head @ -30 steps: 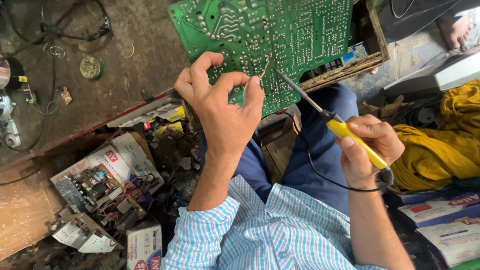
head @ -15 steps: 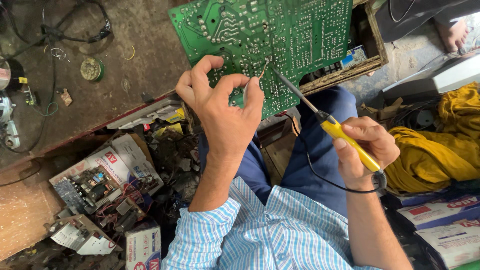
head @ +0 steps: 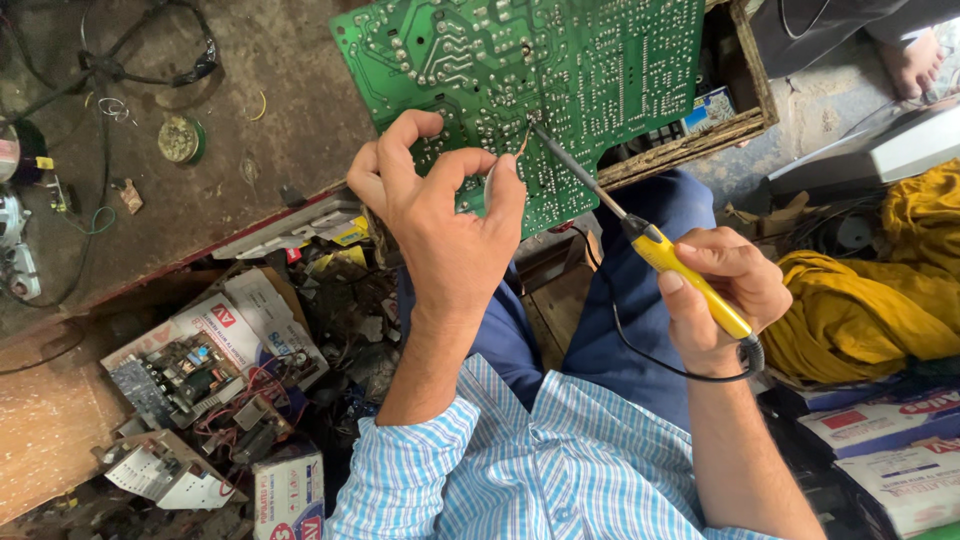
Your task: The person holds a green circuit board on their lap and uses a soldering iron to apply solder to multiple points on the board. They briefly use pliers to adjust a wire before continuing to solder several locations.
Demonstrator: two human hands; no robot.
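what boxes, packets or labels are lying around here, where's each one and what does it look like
Open cardboard box: lower left, white with a red label patch, a small circuit board inside.
Small carton: bottom edge, left of the striped sleeve, white with red print.
Flat packets: lower right, stacked, white with red and blue bands.
Printed box: behind the green circuit board, blue, mostly hidden.
No screens in view.

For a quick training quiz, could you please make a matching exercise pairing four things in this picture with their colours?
Things:
1. circuit board
2. soldering iron handle
3. shirt sleeve
4. cloth at the right

Colours:
A. blue and white stripes
B. green
C. mustard
D. bright yellow

Pairs: 1-B, 2-D, 3-A, 4-C. The right hand holds the handle; the left hand rests on the board.
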